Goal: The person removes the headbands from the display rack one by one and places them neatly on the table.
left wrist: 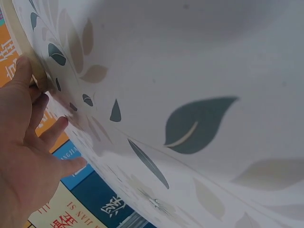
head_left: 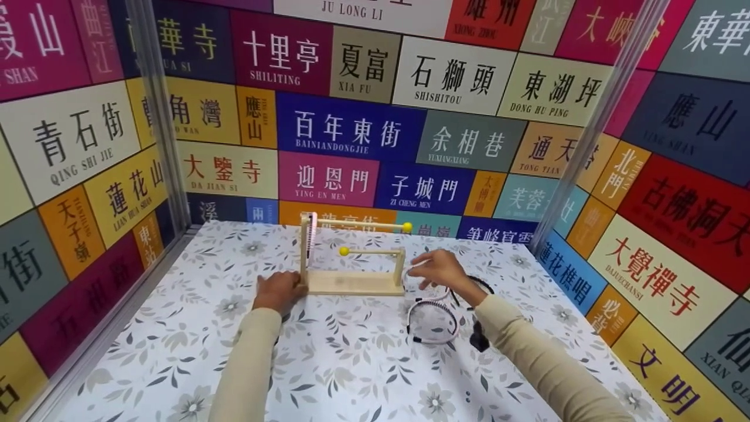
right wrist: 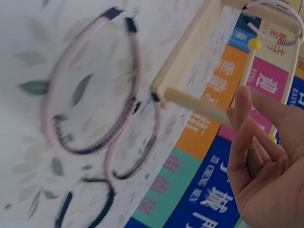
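Observation:
A wooden stand point(head_left: 354, 282) has a post at each end, each bearing a horizontal rod tipped with a yellow ball point(head_left: 408, 227). A pink headband point(head_left: 311, 240) hangs on the upper rod beside the taller post. My left hand point(head_left: 280, 291) grips the left end of the base; the left wrist view shows thumb and fingers pinching the wood point(left wrist: 40, 78). Beside the shorter post point(head_left: 399, 268), my right hand point(head_left: 442, 272) hovers with loosely bent fingers and holds nothing. Below it lie a pink headband point(right wrist: 49, 104), a second pink headband point(right wrist: 154, 137) and a black headband point(right wrist: 113, 195).
A dark object point(head_left: 479, 338) lies under my right forearm, its kind unclear. The table point(head_left: 351, 363) has a leaf-patterned white cover. Panels with colourful place-name signs point(head_left: 351, 123) enclose its back and sides, joined by metal corner posts point(head_left: 577, 135).

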A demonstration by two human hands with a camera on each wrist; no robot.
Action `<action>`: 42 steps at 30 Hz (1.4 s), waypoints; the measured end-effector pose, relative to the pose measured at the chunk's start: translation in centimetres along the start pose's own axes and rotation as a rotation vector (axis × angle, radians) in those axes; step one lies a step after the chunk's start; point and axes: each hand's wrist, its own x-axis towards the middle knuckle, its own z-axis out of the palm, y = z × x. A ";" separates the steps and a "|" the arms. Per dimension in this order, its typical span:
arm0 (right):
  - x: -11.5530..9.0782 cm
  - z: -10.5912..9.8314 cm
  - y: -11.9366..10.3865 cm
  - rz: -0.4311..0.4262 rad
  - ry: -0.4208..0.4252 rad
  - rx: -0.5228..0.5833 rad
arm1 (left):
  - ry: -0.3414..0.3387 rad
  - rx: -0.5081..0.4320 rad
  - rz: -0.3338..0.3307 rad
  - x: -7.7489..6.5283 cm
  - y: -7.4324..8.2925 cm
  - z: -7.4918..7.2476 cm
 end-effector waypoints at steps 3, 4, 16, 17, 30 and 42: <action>0.9 1.3 -2.0 -0.042 -0.004 0.012 | -0.003 -0.008 -0.008 0.0 0.0 -0.1; 1.2 1.8 -2.7 -0.056 -0.005 0.015 | -0.002 -0.009 -0.010 0.0 0.0 -0.2; 4.5 7.4 -9.4 -0.155 -0.010 0.070 | 0.034 0.031 -0.018 0.1 0.0 0.2; 4.7 7.7 -9.7 -0.152 -0.016 0.071 | 0.031 0.032 -0.024 0.2 0.0 0.3; 6.3 10.2 -12.4 -0.164 -0.031 0.046 | 0.031 0.074 -0.059 -0.2 1.1 -0.1; 7.5 12.6 -13.6 -0.219 0.000 -0.035 | 0.060 0.077 -0.043 0.6 0.1 0.6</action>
